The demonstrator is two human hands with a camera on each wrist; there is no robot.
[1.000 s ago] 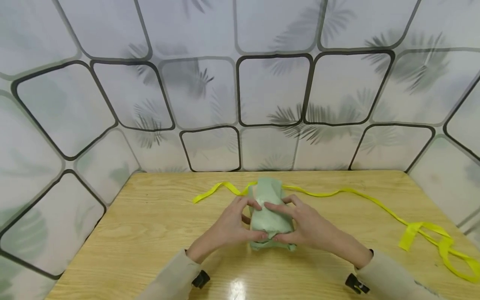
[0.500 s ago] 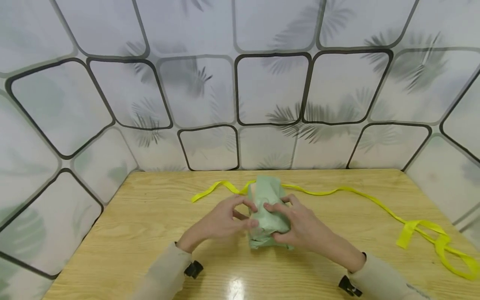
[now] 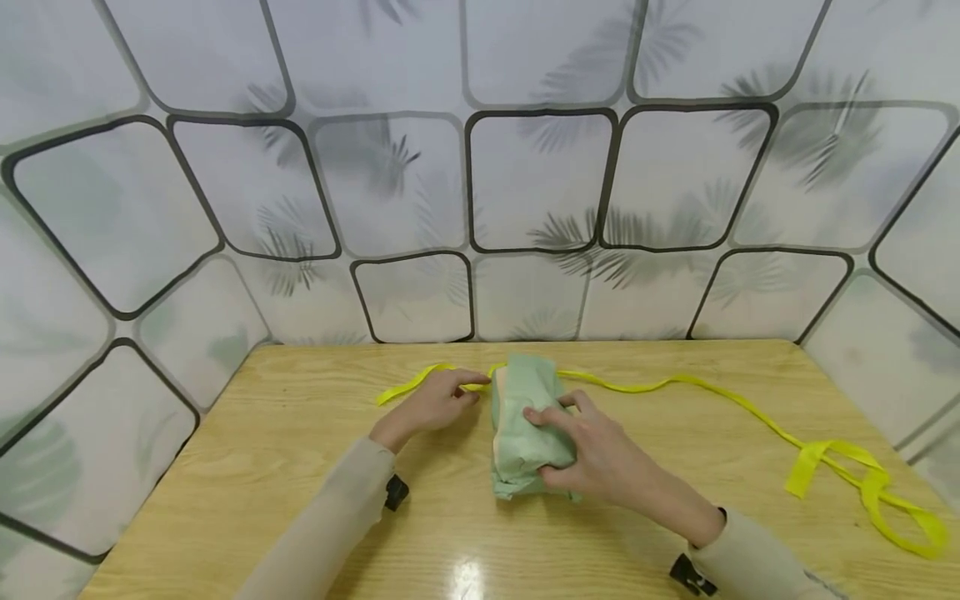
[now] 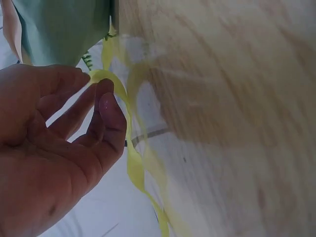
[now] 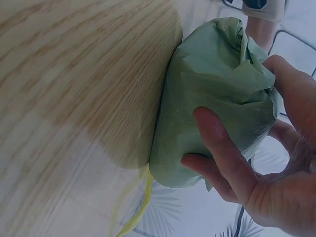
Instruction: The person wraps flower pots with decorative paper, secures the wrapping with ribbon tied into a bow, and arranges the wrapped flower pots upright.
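Note:
A parcel wrapped in pale green paper [image 3: 525, 433] sits mid-table, its near end crumpled and folded. My right hand [image 3: 600, 446] grips it from the right, thumb at the near end and fingers spread over the top and side; the right wrist view shows the green parcel [image 5: 212, 94] under the fingertips. Left of the parcel, my left hand [image 3: 435, 400] is at a yellow ribbon [image 3: 408, 387]. In the left wrist view, the ribbon [image 4: 134, 168] passes by the bent fingertips of my left hand [image 4: 64, 133]; whether they pinch it is unclear.
Past the parcel's far end, the yellow ribbon runs right along the wooden table [image 3: 262, 467] and loops near the right edge. A patterned curtain [image 3: 540, 183] closes off the back and sides. Each wrist carries a small black device [image 3: 396, 492].
My left hand has let go of the parcel and moved forward and left to the yellow ribbon. The right hand stays on the parcel, hardly shifted.

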